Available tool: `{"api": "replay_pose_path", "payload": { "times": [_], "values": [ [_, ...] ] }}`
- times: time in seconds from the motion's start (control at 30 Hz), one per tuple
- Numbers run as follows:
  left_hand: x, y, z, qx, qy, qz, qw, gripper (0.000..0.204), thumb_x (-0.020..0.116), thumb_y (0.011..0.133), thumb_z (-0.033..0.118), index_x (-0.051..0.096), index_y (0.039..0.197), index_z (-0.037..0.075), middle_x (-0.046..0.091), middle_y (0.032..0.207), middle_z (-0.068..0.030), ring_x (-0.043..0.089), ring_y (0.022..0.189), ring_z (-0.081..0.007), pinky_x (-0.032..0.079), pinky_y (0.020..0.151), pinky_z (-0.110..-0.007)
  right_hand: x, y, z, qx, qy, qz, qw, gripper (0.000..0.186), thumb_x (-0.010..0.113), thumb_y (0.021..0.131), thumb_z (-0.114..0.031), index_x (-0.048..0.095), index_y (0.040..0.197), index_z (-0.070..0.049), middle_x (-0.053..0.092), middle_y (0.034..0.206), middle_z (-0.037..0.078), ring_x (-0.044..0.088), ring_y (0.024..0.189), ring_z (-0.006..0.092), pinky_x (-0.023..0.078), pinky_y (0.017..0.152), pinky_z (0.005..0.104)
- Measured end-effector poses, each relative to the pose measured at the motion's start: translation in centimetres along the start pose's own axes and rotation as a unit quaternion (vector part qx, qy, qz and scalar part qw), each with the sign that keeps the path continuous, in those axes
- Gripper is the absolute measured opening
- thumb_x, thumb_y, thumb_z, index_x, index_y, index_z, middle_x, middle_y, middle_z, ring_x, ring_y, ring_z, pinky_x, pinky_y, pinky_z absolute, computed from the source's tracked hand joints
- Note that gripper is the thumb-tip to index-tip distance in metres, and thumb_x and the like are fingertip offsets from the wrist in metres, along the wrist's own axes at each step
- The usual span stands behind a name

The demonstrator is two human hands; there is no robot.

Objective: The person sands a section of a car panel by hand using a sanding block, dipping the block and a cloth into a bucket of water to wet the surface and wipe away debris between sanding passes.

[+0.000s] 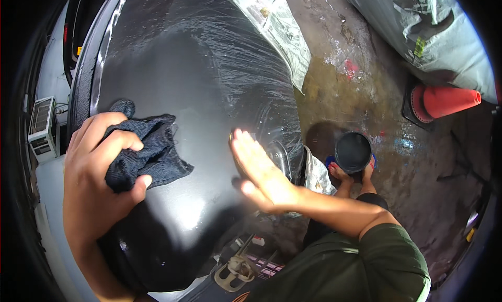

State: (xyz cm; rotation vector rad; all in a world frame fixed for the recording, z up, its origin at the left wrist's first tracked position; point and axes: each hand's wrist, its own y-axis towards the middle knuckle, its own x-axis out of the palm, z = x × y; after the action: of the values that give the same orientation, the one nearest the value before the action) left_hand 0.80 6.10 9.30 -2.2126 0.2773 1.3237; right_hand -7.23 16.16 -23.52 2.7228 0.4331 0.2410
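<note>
A smooth black car panel (183,98) stretches out before me, with streaks of water over its far and right parts. My left hand (99,161) grips a crumpled dark blue knit cloth (149,153) at the panel's left side, thumb below and fingers bent over it. To the right of the cloth, my right hand (266,179) has its fingers stretched out straight and side by side, holding nothing. Its edge is close to the panel; I cannot tell whether it presses on it. Just beyond that hand sits a clear rounded part (280,158) at the panel's edge.
Printed paper sheeting (280,30) lines the panel's right edge. A black bucket (353,151) stands by my feet on the wet floor (334,88). An orange traffic cone (444,102) and a sheet-covered object (434,35) are at the right. A beige clamp-like piece (235,273) lies near the bottom.
</note>
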Motion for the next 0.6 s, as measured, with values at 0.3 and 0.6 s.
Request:
{"api": "replay_pose_path", "payload": {
  "times": [0.3, 0.6],
  "values": [
    [1.0, 0.5, 1.6, 0.081, 0.032, 0.007, 0.996, 0.045, 0.087, 0.054, 0.019, 0.067, 0.092, 0.004, 0.064, 0.115, -0.0149, 0.06, 0.117, -0.0386, 0.046, 0.101, -0.05, -3.5, -0.1, 1.6, 0.021, 0.181, 0.089, 0.979, 0.077, 0.036, 0.112, -0.047, 0.017, 0.165, 0.006, 0.011, 0.174, 0.023, 0.01, 0.162, 0.0328, 0.009, 0.13, 0.0432],
    [6.5, 13.4, -0.8, 0.134, 0.107, -0.063, 0.983, 0.044, 0.084, 0.077, 0.033, 0.073, 0.112, 0.008, 0.065, 0.13, -0.0115, 0.052, 0.136, -0.0357, 0.039, 0.115, -0.051, -12.4, -7.0, 6.4, 0.156, 0.125, 0.136, 0.97, 0.073, 0.032, 0.113, -0.046, 0.025, 0.162, 0.008, 0.026, 0.171, 0.023, 0.021, 0.16, 0.0328, 0.014, 0.129, 0.041]
  ]
}}
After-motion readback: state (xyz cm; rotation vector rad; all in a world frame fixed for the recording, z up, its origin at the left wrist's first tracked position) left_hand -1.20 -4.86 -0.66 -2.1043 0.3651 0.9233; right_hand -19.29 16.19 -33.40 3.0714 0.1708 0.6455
